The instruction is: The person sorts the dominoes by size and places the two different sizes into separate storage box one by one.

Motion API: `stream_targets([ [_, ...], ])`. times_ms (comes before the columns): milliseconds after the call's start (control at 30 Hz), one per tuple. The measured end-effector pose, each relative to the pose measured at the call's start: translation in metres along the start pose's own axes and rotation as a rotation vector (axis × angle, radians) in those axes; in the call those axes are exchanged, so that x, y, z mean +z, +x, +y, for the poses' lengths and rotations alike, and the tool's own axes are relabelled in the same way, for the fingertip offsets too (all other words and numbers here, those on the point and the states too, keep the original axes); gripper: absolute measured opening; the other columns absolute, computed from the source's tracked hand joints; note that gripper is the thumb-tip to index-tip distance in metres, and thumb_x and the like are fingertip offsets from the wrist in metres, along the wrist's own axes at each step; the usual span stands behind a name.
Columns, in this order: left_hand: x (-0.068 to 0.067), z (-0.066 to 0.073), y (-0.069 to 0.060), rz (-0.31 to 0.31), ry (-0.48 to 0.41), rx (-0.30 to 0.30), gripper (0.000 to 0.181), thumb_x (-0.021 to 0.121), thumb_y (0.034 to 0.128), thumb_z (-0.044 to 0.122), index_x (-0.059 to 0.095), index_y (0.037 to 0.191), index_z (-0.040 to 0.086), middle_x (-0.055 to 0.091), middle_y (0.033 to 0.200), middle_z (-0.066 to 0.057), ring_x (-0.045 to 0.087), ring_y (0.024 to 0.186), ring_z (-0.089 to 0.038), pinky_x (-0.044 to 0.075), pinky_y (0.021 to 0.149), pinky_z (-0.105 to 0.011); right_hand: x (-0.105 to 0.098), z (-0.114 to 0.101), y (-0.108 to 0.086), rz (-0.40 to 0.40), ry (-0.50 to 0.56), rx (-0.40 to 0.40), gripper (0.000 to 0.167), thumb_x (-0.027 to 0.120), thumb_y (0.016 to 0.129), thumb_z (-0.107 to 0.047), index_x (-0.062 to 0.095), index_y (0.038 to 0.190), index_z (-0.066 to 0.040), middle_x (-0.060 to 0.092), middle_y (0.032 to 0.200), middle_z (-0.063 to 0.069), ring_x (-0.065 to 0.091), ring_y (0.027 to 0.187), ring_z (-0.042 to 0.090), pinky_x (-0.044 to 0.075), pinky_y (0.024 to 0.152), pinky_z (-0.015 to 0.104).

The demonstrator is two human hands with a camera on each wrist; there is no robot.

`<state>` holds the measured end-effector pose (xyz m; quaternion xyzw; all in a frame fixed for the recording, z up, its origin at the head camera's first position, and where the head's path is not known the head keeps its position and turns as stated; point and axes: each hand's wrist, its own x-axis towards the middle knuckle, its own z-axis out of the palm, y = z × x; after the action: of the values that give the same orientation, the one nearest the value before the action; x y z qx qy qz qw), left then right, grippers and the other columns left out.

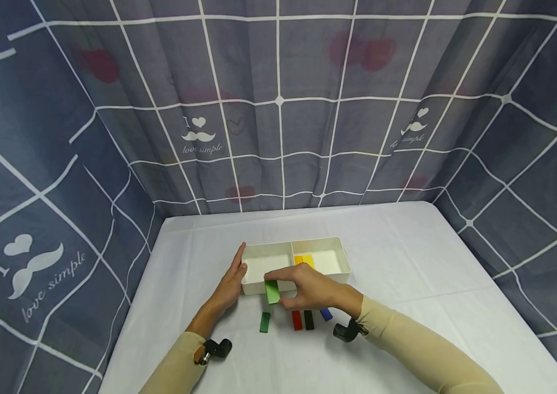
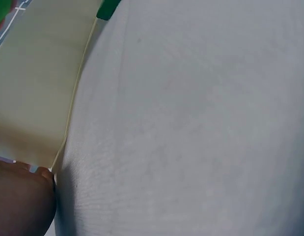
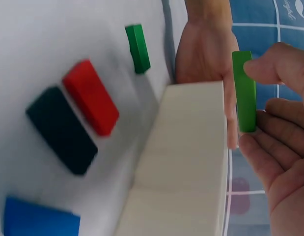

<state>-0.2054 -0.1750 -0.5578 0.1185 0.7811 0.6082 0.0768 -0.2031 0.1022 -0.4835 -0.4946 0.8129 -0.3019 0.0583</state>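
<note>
A white two-part box [image 1: 268,287] lies on the table, with yellow blocks [image 1: 305,260] in its right compartment. My left hand [image 1: 229,283] rests against the box's left end, fingers straight; in the left wrist view part of that hand [image 2: 23,199] touches the box wall [image 2: 41,78]. My right hand [image 1: 314,288] pinches a light green block [image 1: 272,292] above the box's front edge. The right wrist view shows the thumb and fingers of the right hand [image 3: 284,113] around the light green block [image 3: 245,93].
On the table in front of the box are a dark green block [image 1: 264,322], a red block [image 1: 297,320], a black block [image 1: 309,320] and a blue block [image 1: 326,314]. A patterned grey-blue curtain [image 1: 303,126] surrounds the table's back and sides.
</note>
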Motion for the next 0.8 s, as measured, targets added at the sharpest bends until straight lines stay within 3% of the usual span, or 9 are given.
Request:
stream_targets([
  [233,0.000,-0.002,0.001,0.007,0.010,-0.007,0.063,0.028,0.1215,0.021,0.002,0.178,0.029,0.000,0.186,-0.012,-0.003,0.171,-0.041,0.000,0.135,-0.069,-0.014,0.009,-0.005,0.045,-0.045,-0.026,0.057,0.082,0.090,-0.008,0.068,0.145,-0.004,0.074,0.143,0.003,0.070,0.133,0.015,0.057,0.113,0.033],
  [400,0.000,-0.005,0.002,0.003,0.015,-0.011,0.062,0.027,0.1217,0.027,0.001,0.178,0.033,-0.001,0.186,-0.008,-0.004,0.172,-0.038,-0.001,0.136,-0.068,-0.024,0.015,-0.009,0.057,-0.039,0.052,0.059,0.082,0.090,-0.010,0.068,0.147,-0.005,0.073,0.145,0.003,0.069,0.136,0.017,0.057,0.114,0.037],
  [533,0.000,-0.003,0.003,0.006,0.021,-0.011,0.062,0.025,0.1218,0.027,0.000,0.178,0.030,-0.003,0.186,-0.010,-0.005,0.171,-0.040,-0.001,0.135,-0.070,-0.031,0.022,-0.014,0.070,-0.016,0.116,0.058,0.081,0.092,-0.012,0.068,0.149,-0.009,0.071,0.148,0.001,0.068,0.135,0.016,0.058,0.113,0.039],
  [800,0.000,-0.002,0.001,0.014,0.036,-0.035,0.063,0.026,0.1217,0.023,0.000,0.178,0.031,-0.004,0.186,-0.006,-0.006,0.171,-0.038,-0.001,0.135,-0.070,-0.043,0.038,-0.021,0.097,-0.061,0.132,0.058,0.083,0.092,-0.014,0.069,0.148,-0.008,0.071,0.148,0.002,0.069,0.136,0.019,0.057,0.114,0.042],
])
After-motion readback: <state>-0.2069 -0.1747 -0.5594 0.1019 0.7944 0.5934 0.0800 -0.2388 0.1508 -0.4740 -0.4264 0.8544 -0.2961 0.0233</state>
